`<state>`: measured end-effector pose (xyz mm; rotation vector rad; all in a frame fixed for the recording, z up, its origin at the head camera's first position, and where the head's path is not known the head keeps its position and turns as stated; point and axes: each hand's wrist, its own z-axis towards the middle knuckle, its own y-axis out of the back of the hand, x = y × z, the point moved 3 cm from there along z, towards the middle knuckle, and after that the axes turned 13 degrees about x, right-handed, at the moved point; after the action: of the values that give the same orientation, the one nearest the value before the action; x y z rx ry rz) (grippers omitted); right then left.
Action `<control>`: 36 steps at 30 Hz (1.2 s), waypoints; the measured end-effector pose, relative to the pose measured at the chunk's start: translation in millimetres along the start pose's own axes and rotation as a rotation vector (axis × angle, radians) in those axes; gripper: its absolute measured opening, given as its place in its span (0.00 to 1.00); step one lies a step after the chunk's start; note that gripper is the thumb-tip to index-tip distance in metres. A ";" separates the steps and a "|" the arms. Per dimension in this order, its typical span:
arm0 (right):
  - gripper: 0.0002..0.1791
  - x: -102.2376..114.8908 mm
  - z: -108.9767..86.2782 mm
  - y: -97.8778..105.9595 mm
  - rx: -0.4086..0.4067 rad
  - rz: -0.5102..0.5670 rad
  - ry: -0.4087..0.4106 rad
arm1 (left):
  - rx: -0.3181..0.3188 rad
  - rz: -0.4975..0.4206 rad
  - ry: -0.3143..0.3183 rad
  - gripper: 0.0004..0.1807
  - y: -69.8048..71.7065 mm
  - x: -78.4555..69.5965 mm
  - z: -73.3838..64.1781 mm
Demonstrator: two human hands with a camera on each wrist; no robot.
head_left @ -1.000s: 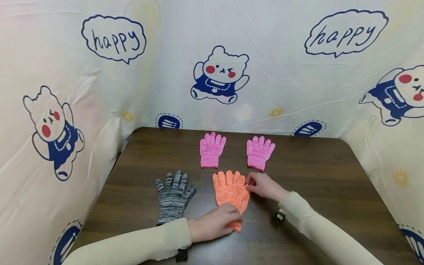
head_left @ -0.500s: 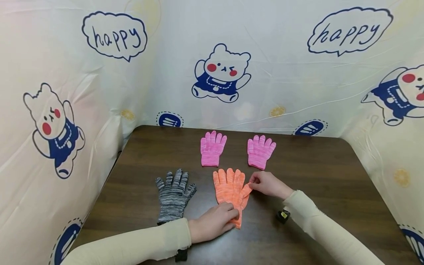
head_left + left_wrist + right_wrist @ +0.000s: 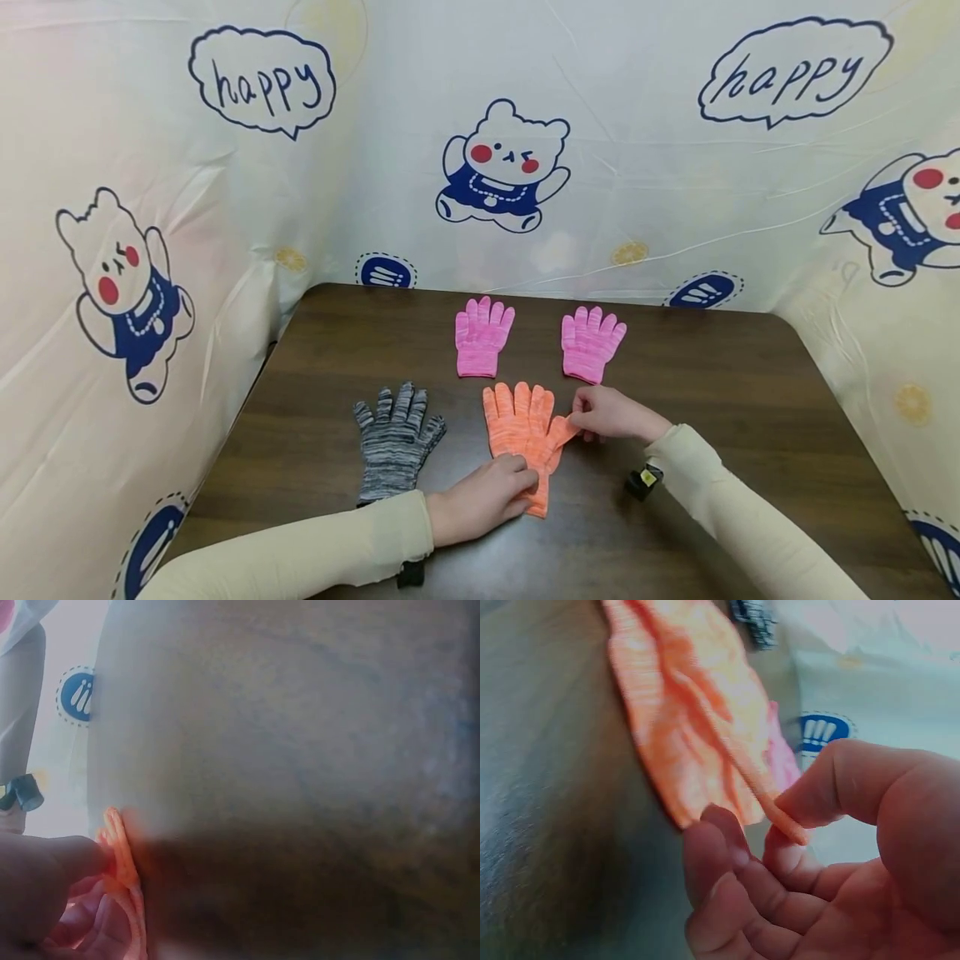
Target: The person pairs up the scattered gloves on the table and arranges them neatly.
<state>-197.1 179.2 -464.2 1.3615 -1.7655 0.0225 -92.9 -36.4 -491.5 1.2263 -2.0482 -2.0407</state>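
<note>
An orange knit glove (image 3: 519, 425) lies on the table, fingers toward the back. My right hand (image 3: 617, 412) pinches the tip of its thumb, which is drawn out to the right; in the right wrist view the thumb piece (image 3: 750, 780) is held between thumb and forefinger, other fingers loosely curled. Over the lower palm and cuff is my left hand (image 3: 483, 500), covering part of them. The left wrist view has its thumb and fingers curled at the cuff edge (image 3: 133, 900), pinching the fabric.
A grey-and-black striped glove (image 3: 393, 450) lies to the left, its cuff partly behind the left sleeve (image 3: 315, 546). Two pink gloves, a left one (image 3: 480, 342) and a right one (image 3: 590, 346), lie farther back on the brown table (image 3: 720, 375). A printed curtain (image 3: 637, 167) surrounds the table.
My right hand has moved a little to the right, and the orange glove's thumb has come away from the palm with it. The left hand has stayed almost in place.
</note>
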 end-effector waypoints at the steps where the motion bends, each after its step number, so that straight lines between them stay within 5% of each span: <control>1: 0.06 0.6 -1.0 1.0 0.002 0.003 -0.002 | -0.004 0.012 -0.005 0.02 -0.1 -0.5 0.0; 13: 0.04 0.6 -7.7 7.5 0.054 0.031 0.044 | -0.106 0.228 -0.072 0.06 4.7 -15.5 -5.0; 19: 0.06 -4.0 -3.7 0.0 0.103 -0.017 -0.019 | -0.074 0.307 -0.083 0.06 -0.2 -15.7 -4.7; 25: 0.11 -7.8 3.4 -5.7 -0.017 0.027 -0.010 | -0.034 0.355 -0.081 0.07 -3.7 -14.6 -4.4; 30: 0.19 -4.8 13.4 -5.0 -0.125 -0.074 0.092 | -0.029 0.366 -0.071 0.06 -5.8 -14.1 -3.9; 36: 0.11 -1.6 26.1 -6.3 -0.171 -0.084 0.196 | -0.042 0.370 -0.089 0.04 -9.7 -13.5 -3.2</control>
<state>-208.2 165.0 -484.1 1.2641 -1.5110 -0.0389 -76.9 -30.8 -492.4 0.6931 -2.0665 -1.9773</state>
